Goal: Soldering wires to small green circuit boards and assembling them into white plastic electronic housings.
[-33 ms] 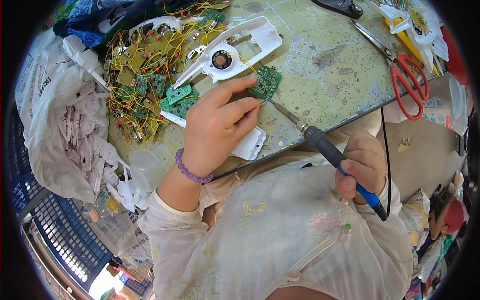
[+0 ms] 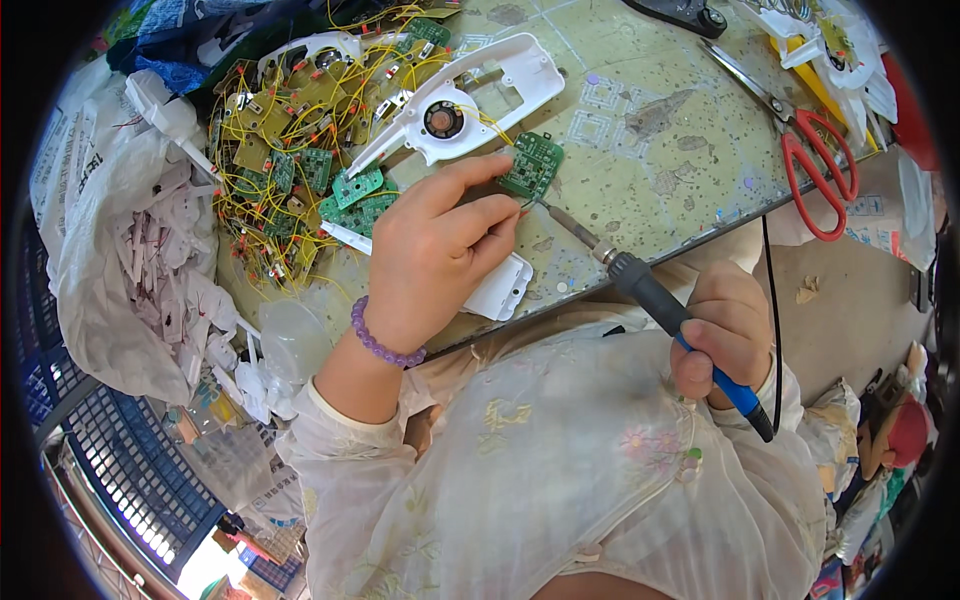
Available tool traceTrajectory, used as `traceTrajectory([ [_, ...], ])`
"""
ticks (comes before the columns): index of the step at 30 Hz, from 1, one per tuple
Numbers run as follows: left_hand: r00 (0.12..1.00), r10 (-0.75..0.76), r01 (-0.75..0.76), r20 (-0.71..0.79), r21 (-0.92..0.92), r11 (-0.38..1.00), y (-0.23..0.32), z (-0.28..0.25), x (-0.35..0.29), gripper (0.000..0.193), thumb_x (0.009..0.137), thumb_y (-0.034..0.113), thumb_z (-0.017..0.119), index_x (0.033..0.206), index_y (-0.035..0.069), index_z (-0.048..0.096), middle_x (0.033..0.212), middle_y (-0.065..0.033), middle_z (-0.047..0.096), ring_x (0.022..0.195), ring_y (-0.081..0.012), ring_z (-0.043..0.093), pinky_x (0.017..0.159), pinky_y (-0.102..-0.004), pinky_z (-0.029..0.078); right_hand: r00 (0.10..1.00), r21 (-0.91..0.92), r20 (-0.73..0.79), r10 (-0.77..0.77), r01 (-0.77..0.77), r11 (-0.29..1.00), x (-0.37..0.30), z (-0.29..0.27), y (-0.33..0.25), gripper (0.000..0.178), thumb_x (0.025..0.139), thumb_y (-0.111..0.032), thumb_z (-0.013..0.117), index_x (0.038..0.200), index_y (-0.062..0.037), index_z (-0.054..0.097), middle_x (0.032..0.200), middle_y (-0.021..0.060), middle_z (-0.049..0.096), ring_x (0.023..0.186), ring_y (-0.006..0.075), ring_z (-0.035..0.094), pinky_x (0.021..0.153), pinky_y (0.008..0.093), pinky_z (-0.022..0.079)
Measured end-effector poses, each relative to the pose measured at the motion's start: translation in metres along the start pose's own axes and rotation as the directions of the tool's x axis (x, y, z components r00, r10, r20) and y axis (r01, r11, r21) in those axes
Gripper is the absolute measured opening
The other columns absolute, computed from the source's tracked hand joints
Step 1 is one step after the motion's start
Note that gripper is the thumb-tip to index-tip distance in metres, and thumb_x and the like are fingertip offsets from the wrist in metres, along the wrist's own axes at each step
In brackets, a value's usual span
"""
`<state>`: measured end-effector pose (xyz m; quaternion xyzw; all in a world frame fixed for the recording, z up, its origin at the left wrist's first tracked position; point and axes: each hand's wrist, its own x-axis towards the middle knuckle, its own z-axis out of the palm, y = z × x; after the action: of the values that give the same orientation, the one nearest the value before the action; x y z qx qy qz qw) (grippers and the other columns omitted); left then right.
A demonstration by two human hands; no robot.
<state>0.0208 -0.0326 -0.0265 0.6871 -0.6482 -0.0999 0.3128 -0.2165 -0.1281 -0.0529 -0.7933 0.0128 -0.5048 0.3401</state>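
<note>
My left hand [image 2: 440, 235], with purple beads at its wrist, is closed at the near left edge of a green circuit board [image 2: 532, 165]. Its index fingertip touches the board; its lower fingers are curled, and what lies between them is partly hidden. In my right hand [image 2: 728, 330] is a soldering iron [image 2: 640, 288] with a dark grip and blue handle. The iron's tip meets, or nearly meets, the board's near edge. Just beyond the board lies a white plastic housing [image 2: 500, 85] holding a round speaker [image 2: 443, 119]. Below my left fingers is another white plastic piece [image 2: 500, 288].
A tangled heap of circuit boards and yellow wires [image 2: 285, 150] covers the table's left side. Beside it, a plastic bag [image 2: 90, 290] holds white parts. Red-handled scissors [image 2: 800, 130] lie at the right edge of the worn table [image 2: 650, 190]. A black cord [image 2: 772, 300] hangs near my right hand.
</note>
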Motion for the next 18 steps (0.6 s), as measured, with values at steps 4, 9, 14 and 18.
traceTrajectory([
  [4, 1.000, -0.002, 0.002, 0.009, -0.003, 1.000, 0.0001, 0.0003, 0.0003, 0.015, 0.067, 0.004, 0.074, 0.080, 0.006, 0.069, 0.103, -0.0073, 0.067, 0.080, -0.0240, 0.065, 0.066, -0.0325, 0.052, 1.000, -0.001, -0.007, -0.014, 0.014, 1.000, -0.0004, 0.0010, 0.0001, 0.017, 0.083, -0.014, 0.060, 0.092, -0.0017, 0.052, 0.065, 0.0059, 0.050, 0.050, 0.0201, 0.046, 0.042, 0.0327, 0.034],
  [9, 1.000, 0.025, -0.025, -0.013, 0.000, 1.000, -0.0023, 0.0018, -0.0002, 0.014, 0.067, 0.004, 0.074, 0.080, 0.007, 0.069, 0.103, -0.0070, 0.067, 0.080, -0.0240, 0.065, 0.067, -0.0327, 0.052, 1.000, 0.014, 0.010, -0.013, 0.013, 1.000, 0.0007, 0.0015, 0.0002, 0.017, 0.083, -0.014, 0.060, 0.092, -0.0015, 0.053, 0.064, 0.0054, 0.050, 0.050, 0.0200, 0.045, 0.042, 0.0324, 0.033],
  [14, 1.000, 0.022, -0.022, -0.009, 0.000, 1.000, -0.0023, 0.0025, 0.0004, 0.014, 0.067, 0.004, 0.074, 0.080, 0.006, 0.069, 0.104, -0.0068, 0.067, 0.081, -0.0240, 0.065, 0.067, -0.0324, 0.053, 1.000, 0.002, 0.002, -0.016, 0.016, 1.000, -0.0006, 0.0017, 0.0006, 0.017, 0.083, -0.014, 0.060, 0.092, -0.0016, 0.053, 0.064, 0.0053, 0.050, 0.050, 0.0199, 0.046, 0.042, 0.0324, 0.033],
  [18, 1.000, 0.020, -0.020, -0.009, 0.004, 1.000, -0.0017, 0.0017, 0.0001, 0.015, 0.067, 0.004, 0.074, 0.080, 0.006, 0.069, 0.104, -0.0067, 0.067, 0.082, -0.0239, 0.065, 0.067, -0.0322, 0.053, 1.000, 0.001, 0.003, -0.012, 0.012, 1.000, 0.0006, 0.0012, 0.0000, 0.017, 0.082, -0.013, 0.060, 0.092, -0.0017, 0.053, 0.064, 0.0052, 0.050, 0.050, 0.0197, 0.046, 0.042, 0.0323, 0.033],
])
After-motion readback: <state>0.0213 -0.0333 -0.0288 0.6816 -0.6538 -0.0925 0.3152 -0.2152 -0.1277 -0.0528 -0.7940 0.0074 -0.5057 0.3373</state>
